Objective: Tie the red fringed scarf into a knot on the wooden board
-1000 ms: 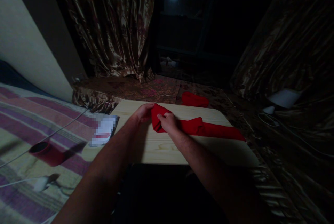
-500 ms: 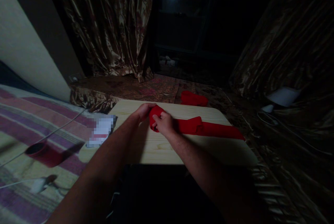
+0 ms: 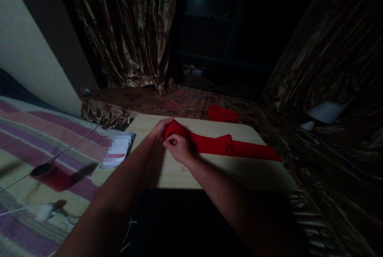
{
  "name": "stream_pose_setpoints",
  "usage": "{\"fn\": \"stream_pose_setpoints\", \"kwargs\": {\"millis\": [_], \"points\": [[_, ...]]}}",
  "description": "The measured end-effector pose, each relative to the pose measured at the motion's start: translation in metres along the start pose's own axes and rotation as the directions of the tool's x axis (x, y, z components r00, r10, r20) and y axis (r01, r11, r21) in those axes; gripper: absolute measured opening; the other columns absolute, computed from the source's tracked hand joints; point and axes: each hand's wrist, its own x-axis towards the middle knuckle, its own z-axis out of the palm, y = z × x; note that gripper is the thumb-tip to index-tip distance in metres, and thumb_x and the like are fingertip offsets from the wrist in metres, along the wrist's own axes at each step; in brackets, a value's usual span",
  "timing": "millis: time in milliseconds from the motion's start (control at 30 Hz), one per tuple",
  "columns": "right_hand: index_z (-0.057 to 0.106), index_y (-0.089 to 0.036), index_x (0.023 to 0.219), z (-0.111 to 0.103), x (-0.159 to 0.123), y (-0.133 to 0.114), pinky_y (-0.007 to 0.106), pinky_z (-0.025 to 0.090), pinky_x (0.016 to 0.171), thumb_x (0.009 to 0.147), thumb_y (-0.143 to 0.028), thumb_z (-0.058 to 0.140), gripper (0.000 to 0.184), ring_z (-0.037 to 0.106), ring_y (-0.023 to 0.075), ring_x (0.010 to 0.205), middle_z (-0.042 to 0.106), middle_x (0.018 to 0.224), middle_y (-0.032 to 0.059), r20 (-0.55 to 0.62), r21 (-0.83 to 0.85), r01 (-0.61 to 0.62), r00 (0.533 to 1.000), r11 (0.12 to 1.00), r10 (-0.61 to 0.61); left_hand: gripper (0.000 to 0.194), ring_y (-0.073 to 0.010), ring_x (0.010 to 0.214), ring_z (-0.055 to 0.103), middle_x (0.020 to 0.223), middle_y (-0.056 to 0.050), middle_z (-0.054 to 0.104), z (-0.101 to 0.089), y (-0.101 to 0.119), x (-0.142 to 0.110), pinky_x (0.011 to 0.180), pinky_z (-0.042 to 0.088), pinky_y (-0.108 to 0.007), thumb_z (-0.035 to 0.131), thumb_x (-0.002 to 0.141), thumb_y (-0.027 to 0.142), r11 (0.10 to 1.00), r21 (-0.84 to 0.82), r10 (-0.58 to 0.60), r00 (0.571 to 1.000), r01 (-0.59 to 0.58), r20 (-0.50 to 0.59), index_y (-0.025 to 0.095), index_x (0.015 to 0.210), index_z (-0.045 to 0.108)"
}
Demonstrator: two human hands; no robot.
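A long red sock (image 3: 206,143) lies across the pale wooden table (image 3: 239,171), its left end bunched into a thick rounded roll and a heel-like bump standing up midway. My left hand (image 3: 161,129) wraps around the far left side of that roll, its fingers partly hidden behind the cloth. Against the near side of the roll, my right hand (image 3: 179,149) is closed, thumb and forefinger curled together in a pinch at the edge of the fabric. The sock's right part lies flat, reaching the table's right edge.
Behind the table's far edge rests another red cloth bundle (image 3: 223,113). A blurred white packet or booklet (image 3: 118,149) lies on the table's left side. Over the striped bedding (image 3: 18,137) are a dark red cup (image 3: 52,177), a white plug (image 3: 44,211) and cables. A white lamp (image 3: 326,111) lies at right.
My right hand has moved left and slightly down, from the front of the roll to its near edge. The roll and my left hand have shifted a little left.
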Motion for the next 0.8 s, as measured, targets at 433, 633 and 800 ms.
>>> {"fn": "stream_pose_setpoints", "kwargs": {"millis": [433,633,800], "points": [[0.074,-0.017,0.092,-0.081,0.028,0.009,0.026,0.048,0.078,0.088,-0.026,0.059,0.018,0.068,0.0184,0.088,0.076,0.097,0.0075,-0.001,-0.517,-0.061,0.998,0.854,0.07,0.028,-0.0149,0.061,0.059,0.068,-0.004,0.071,-0.047,0.001,-0.002,0.061,0.044,-0.028,0.083,0.052,0.028,0.853,0.521,-0.058,0.993,-0.005,0.104,0.014,0.075,0.073],[0.074,-0.019,0.11,-0.14,0.051,0.028,0.024,0.049,0.078,0.082,-0.03,0.07,0.03,0.069,0.0191,0.092,0.075,0.109,0.0077,0.278,-0.732,-0.024,0.902,0.681,0.33,0.034,-0.0171,0.067,0.062,0.074,-0.006,0.073,-0.045,0.0,0.0,0.066,0.047,-0.03,0.083,0.052,0.033,0.805,0.593,-0.115,0.983,0.01,0.141,0.015,0.08,0.074],[0.075,-0.022,0.099,-0.184,0.057,0.036,0.024,0.045,0.066,0.073,-0.041,0.075,0.032,0.067,0.019,0.082,0.075,0.1,0.0045,0.363,-0.817,0.043,0.813,0.575,0.455,0.031,-0.0159,0.06,0.058,0.064,-0.002,0.068,-0.048,-0.005,0.003,0.062,0.044,-0.028,0.08,0.051,0.036,0.691,0.723,-0.111,0.99,0.014,0.087,0.016,0.071,0.07]]}}
